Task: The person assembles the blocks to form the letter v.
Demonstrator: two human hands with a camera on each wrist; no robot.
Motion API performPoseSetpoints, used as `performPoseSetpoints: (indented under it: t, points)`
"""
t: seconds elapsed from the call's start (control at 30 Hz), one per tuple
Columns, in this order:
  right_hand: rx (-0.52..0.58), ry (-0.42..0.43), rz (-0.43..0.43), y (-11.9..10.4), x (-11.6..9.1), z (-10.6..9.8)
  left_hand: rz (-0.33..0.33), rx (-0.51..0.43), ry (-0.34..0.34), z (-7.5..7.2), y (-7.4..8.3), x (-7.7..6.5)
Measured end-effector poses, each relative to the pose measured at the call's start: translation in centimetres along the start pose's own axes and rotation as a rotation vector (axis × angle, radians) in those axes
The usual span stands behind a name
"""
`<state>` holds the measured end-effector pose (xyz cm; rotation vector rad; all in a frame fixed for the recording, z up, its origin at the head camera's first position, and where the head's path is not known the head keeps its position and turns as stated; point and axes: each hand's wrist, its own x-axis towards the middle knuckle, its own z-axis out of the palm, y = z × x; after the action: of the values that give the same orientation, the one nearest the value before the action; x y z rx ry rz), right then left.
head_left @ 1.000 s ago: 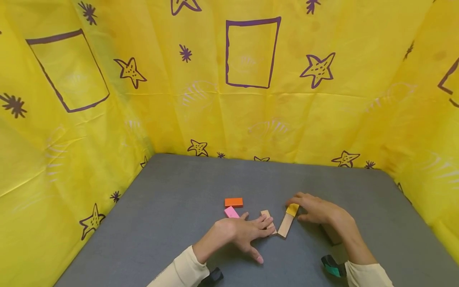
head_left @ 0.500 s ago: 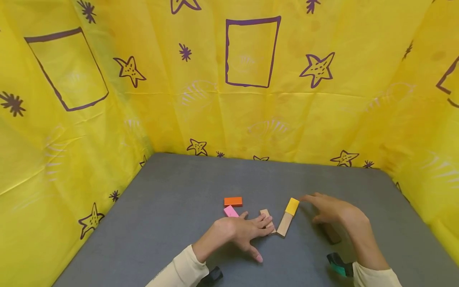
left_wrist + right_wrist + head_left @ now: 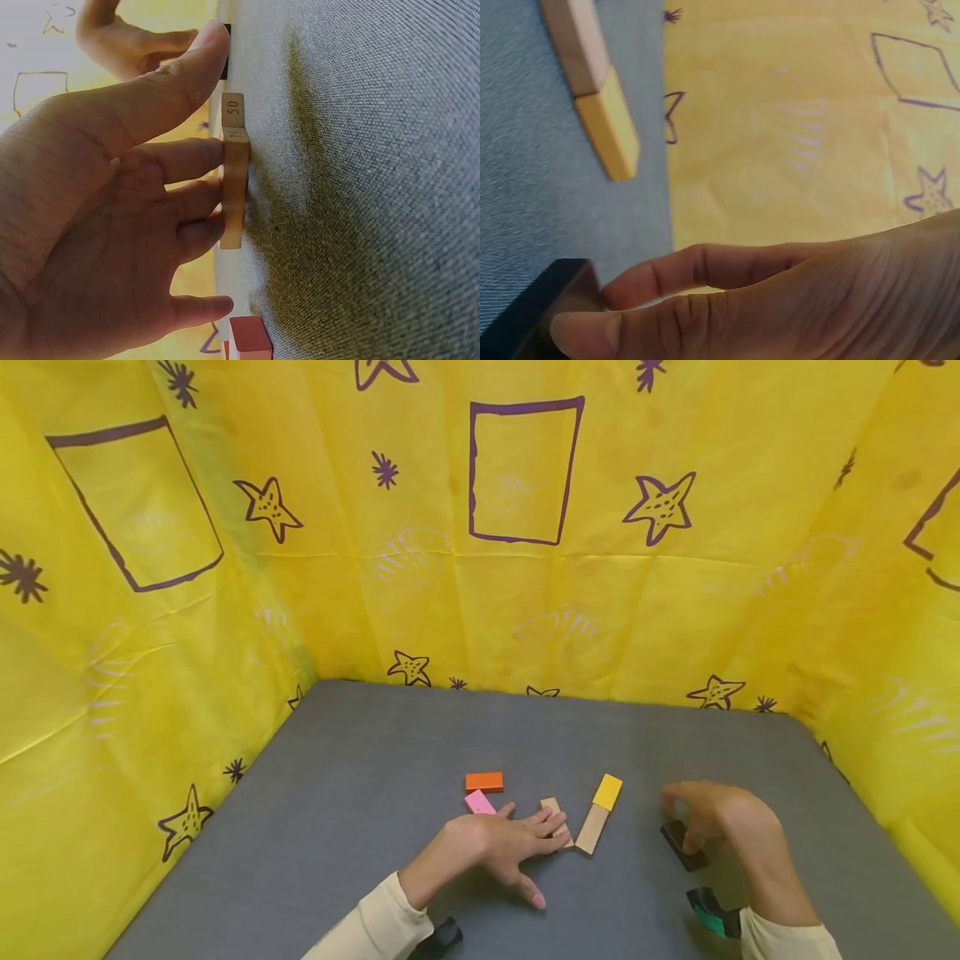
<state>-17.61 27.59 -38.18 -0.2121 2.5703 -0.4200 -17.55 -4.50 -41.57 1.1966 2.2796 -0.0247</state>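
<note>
Six small blocks lay on the grey table [image 3: 360, 777]: one orange block [image 3: 483, 782], one pink block [image 3: 480, 802], two plain wooden blocks, one yellow block [image 3: 607, 792] and one black block [image 3: 682, 845]. Places are given relative to the yellow block. The longer wooden block [image 3: 592, 829] touched its near end, the two forming one line. The shorter wooden block [image 3: 556, 820] lay just left of that line, with the pink block further left and the orange block left and slightly farther back. The black block lay to the right and nearer the person, well apart from the yellow block.

The left hand [image 3: 504, 846] rested flat, fingers straight and relaxed, with its fingertips [image 3: 214, 157] pressing on the shorter wooden block; the thumb [image 3: 187, 67] was stretched out clear of it. The right hand [image 3: 716, 818] arched over the black block, its curled fingers [image 3: 667, 277] and thumb [image 3: 585, 330] pinching the block at its sides, seen close in the right wrist view. A cream sleeve [image 3: 375, 927] covered each forearm.
</note>
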Motion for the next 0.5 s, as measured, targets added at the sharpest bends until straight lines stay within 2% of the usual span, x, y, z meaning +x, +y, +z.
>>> performPoseSetpoints:
  t: [0.1, 0.23, 0.5]
  points:
    - [0.104, -0.039, 0.057, 0.14, 0.11, 0.39, 0.002, 0.009, 0.000, -0.05, -0.04, 0.02]
    - [0.195, -0.067, 0.081, 0.30, 0.36, 0.84, 0.004, 0.015, -0.002, -0.04, -0.06, 0.07]
    - [0.238, -0.073, 0.059, 0.59, 0.87, 0.84, 0.000, 0.023, -0.005, 0.08, -0.10, 0.20]
